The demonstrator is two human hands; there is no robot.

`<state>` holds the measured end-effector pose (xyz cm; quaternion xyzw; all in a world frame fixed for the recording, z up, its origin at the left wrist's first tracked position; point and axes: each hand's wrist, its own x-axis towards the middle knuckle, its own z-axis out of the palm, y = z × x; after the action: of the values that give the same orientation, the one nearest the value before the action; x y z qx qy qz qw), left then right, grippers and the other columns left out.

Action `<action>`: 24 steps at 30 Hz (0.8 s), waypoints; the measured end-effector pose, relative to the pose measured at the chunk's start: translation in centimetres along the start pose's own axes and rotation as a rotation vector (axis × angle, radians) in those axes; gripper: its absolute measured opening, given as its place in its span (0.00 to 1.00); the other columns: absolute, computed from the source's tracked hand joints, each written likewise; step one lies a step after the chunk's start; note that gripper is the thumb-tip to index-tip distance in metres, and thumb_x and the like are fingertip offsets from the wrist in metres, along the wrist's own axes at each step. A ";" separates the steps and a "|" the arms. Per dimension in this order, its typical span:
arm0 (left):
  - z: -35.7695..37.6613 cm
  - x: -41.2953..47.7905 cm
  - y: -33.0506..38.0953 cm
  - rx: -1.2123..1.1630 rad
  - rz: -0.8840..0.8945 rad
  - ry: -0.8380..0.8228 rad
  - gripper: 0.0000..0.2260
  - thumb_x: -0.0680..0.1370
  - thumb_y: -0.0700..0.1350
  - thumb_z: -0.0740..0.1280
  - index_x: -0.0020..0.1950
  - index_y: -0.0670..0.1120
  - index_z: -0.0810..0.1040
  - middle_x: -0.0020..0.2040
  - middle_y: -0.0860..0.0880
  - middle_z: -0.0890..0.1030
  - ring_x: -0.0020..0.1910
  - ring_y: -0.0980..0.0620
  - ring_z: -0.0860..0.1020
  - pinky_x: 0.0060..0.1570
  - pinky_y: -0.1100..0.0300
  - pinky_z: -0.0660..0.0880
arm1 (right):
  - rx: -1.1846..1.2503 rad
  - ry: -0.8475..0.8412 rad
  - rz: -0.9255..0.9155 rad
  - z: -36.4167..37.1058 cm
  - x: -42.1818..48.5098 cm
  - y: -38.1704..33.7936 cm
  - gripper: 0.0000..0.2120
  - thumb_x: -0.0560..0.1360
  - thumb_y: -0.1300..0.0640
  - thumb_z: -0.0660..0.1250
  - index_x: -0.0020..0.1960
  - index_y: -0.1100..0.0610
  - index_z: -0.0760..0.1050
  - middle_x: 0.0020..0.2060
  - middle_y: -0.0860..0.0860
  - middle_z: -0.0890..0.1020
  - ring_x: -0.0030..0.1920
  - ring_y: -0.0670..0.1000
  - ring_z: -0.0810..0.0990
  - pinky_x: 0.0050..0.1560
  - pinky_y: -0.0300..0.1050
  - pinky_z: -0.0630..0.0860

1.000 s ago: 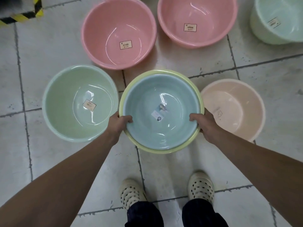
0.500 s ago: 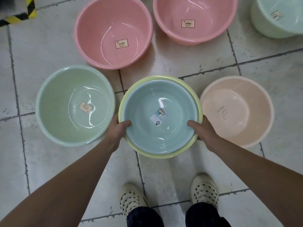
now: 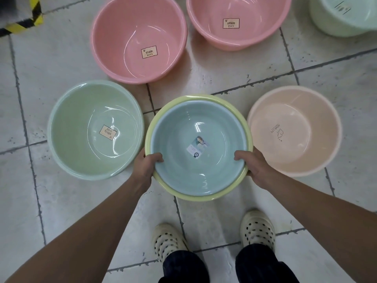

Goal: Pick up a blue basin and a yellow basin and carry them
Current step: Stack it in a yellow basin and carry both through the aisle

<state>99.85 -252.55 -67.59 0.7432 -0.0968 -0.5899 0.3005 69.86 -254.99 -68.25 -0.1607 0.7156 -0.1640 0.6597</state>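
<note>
A blue basin (image 3: 183,127) sits nested inside a yellow basin (image 3: 230,103), so only the yellow rim shows around it. A small label lies on the blue basin's bottom. My left hand (image 3: 145,166) grips the left rims of both basins, thumb over the edge. On the right side, my right hand (image 3: 253,164) holds the rims the same way. The stacked pair is held in the air above the tiled floor, in front of my feet.
On the floor stand a green basin (image 3: 81,111) at the left, a peach basin (image 3: 302,111) at the right, two pink basins (image 3: 122,29) (image 3: 265,25) behind, and a pale green one (image 3: 326,27) at the top right. A yellow-black striped marking (image 3: 30,23) lies top left. My shoes (image 3: 167,240) stand below.
The nested basins have come lower in view, towards me, with both hands still gripping the rims. The floor basins have shifted slightly in the view as my head moved.
</note>
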 end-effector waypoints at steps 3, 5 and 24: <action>-0.5 -1.9 1.0 0.029 0.001 0.016 0.25 0.61 0.37 0.68 0.57 0.48 0.82 0.51 0.45 0.85 0.48 0.42 0.82 0.47 0.47 0.81 | 0.019 -0.003 0.012 0.0 -2.0 0.1 0.26 0.57 0.59 0.67 0.55 0.49 0.78 0.47 0.51 0.84 0.45 0.55 0.82 0.40 0.46 0.77; -0.7 -3.1 2.0 0.040 0.005 0.026 0.24 0.60 0.37 0.68 0.56 0.47 0.82 0.50 0.46 0.85 0.47 0.42 0.82 0.45 0.49 0.81 | 0.038 -0.009 0.010 -0.2 -3.4 -0.3 0.25 0.58 0.59 0.67 0.54 0.50 0.78 0.47 0.51 0.84 0.44 0.55 0.82 0.39 0.45 0.77; 12.4 -13.2 10.4 0.140 0.109 -0.175 0.21 0.64 0.39 0.69 0.57 0.48 0.80 0.48 0.45 0.86 0.46 0.44 0.83 0.45 0.49 0.80 | 0.137 0.098 -0.185 -15.9 -12.4 -7.4 0.20 0.75 0.57 0.73 0.65 0.49 0.74 0.54 0.48 0.85 0.52 0.51 0.84 0.45 0.45 0.78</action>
<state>86.71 -258.47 -52.49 0.7018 -0.2038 -0.6271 0.2698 55.05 -255.65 -52.66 -0.1723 0.7164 -0.2802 0.6153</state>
